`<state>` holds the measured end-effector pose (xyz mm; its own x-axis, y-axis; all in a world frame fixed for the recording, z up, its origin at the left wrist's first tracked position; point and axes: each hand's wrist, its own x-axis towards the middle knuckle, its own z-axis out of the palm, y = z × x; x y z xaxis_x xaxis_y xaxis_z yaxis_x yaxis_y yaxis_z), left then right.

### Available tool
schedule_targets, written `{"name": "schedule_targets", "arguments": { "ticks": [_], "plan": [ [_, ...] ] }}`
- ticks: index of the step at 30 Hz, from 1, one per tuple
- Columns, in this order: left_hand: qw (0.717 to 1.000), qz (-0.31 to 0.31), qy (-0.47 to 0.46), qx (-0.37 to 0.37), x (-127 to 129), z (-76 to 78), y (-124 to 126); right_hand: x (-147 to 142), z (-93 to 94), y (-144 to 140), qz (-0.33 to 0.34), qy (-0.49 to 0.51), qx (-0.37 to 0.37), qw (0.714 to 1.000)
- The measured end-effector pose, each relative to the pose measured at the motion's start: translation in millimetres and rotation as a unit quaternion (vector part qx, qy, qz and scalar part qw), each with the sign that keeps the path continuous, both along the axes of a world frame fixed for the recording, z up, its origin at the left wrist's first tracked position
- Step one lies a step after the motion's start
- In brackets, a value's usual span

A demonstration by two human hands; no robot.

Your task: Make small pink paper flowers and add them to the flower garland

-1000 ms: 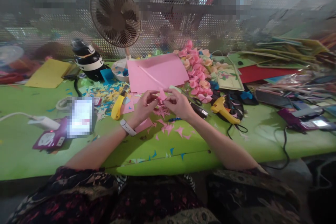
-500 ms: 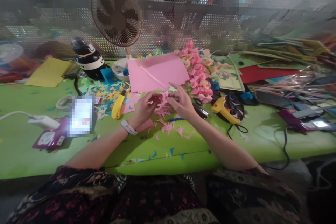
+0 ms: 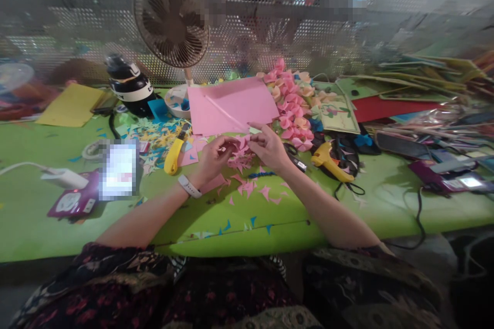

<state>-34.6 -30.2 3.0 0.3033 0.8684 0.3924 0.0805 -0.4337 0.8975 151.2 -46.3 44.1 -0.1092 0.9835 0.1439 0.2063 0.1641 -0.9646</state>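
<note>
Green counter (image 3: 347, 211) spreads under everything, littered with paper scraps; a desk fan (image 3: 171, 19) stands at its far edge, with a pink paper sheet (image 3: 231, 105) lying before it beside a heap of pink paper flowers (image 3: 291, 108); a yellow glue gun (image 3: 330, 160) rests right of the hands; left hand (image 3: 211, 160) and right hand (image 3: 270, 148) meet, fingertips pinching a small folded pink paper piece (image 3: 242, 144) just above a pile of similar pieces.
</note>
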Motion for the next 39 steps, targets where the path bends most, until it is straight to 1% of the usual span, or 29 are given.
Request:
{"name": "schedule_targets", "arguments": {
  "ticks": [5, 11, 15, 19, 24, 31, 39],
  "plan": [
    [1.0, 0.0, 0.002, 0.002, -0.6, 0.0, 0.0, 0.0, -0.7, 0.7, 0.011, 0.035, -0.013, 0.999],
    [1.0, -0.011, -0.012, -0.005, -1.0, 2.1, -1.7, 0.0, -3.5, 3.5, 0.002, 0.023, -0.009, 1.0],
    [1.0, -0.006, -0.013, -0.019, -0.5, 3.6, -1.3, 0.0, -1.9, 2.8, 0.006, 0.024, -0.015, 1.0],
    [0.999, -0.007, -0.015, -0.029, -0.4, 2.9, -0.4, -0.3, -0.5, 1.5, 0.004, 0.02, -0.013, 1.0],
    [0.999, -0.013, -0.014, -0.028, -0.6, 2.1, -0.9, -0.5, -3.0, 2.0, 0.014, 0.03, -0.019, 0.999],
    [0.995, -0.019, -0.057, -0.083, 1.8, 3.3, -1.7, -0.8, -4.0, 2.2, 0.022, 0.04, -0.027, 0.999],
    [0.978, -0.025, -0.134, -0.158, 3.7, 9.9, -2.5, -2.9, 0.4, 0.0, 0.033, 0.092, -0.051, 0.994]
  ]
}}
